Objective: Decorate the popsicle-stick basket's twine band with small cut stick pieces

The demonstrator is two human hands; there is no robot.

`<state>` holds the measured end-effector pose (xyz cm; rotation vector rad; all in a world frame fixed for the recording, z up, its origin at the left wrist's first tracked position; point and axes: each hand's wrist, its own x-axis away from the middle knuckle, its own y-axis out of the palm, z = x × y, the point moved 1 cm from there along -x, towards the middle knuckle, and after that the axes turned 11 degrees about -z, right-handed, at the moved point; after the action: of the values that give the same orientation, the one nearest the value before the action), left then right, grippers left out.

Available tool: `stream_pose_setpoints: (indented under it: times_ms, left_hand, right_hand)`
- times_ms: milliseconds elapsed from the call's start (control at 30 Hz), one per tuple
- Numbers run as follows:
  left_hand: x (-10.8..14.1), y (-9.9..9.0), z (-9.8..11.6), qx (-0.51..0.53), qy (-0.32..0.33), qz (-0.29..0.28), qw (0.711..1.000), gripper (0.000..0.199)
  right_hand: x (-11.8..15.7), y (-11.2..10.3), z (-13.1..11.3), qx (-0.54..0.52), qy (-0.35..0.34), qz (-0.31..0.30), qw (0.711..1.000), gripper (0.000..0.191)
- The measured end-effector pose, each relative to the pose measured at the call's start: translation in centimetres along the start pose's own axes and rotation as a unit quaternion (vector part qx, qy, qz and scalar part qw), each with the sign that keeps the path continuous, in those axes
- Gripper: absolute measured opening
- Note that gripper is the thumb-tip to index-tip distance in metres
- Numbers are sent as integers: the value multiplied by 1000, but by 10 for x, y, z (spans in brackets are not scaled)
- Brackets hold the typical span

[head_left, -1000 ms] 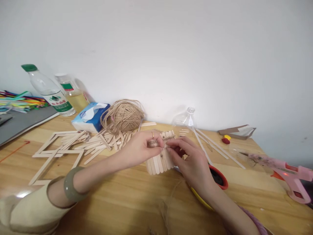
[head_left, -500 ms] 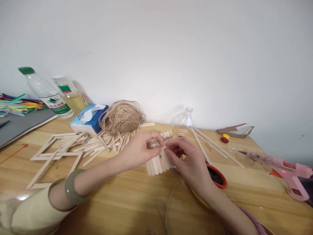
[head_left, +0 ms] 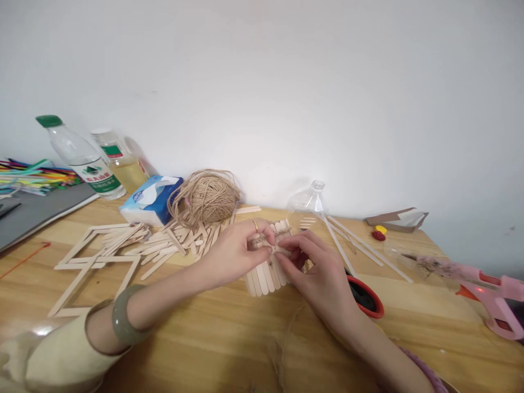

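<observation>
At the left edge of the frame, a bundle of coloured stems (head_left: 36,177) is cut off. In the centre, the left hand (head_left: 231,251) has thumb and forefinger nearly meeting over a stick panel (head_left: 262,279), which both hands partly hide. The right hand (head_left: 317,265) also has thumb and forefinger almost together; I can't tell what, if anything, either pinches. Right of centre, the right forearm (head_left: 370,335) partly covers a red-rimmed thing (head_left: 377,310). At the right edge, a glue gun (head_left: 470,277) is cut off.

Green-capped bottle (head_left: 82,158) | label (head_left: 95,173) reads 农夫山泉 | tissue pack (head_left: 150,203) | print illegible (small, blurred)
</observation>
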<state>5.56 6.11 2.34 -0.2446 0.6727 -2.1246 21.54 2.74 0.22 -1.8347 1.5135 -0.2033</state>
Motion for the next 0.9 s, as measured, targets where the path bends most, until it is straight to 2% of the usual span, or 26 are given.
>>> stream_pose_setpoints:
  times_ms: [167,267,367,433,567,900]
  left_hand:
    - [0,-1,-1,10,-5,5,1000,14]
    - [-1,-1,-3,68,-26,4,997,30]
    - [-5,-4,-6,133,-59,-24,989,48]
    - [-8,-7,-6,144,-67,-71,985,44]
    - [-14,-13,-3,168,-51,-172,969,18]
    - [-13,-14,-1,172,-36,-171,969,17]
  right_hand:
    - [0,0,1,-1,8,5,1000,7]
    - [0,0,1,-3,12,7,1000,6]
    - [-1,0,1,-3,14,8,1000,6]
    - [-1,1,2,-6,16,9,1000,7]
    - [-1,3,1,-16,18,5,1000,7]
    - [0,1,0,-59,21,-10,998,11]
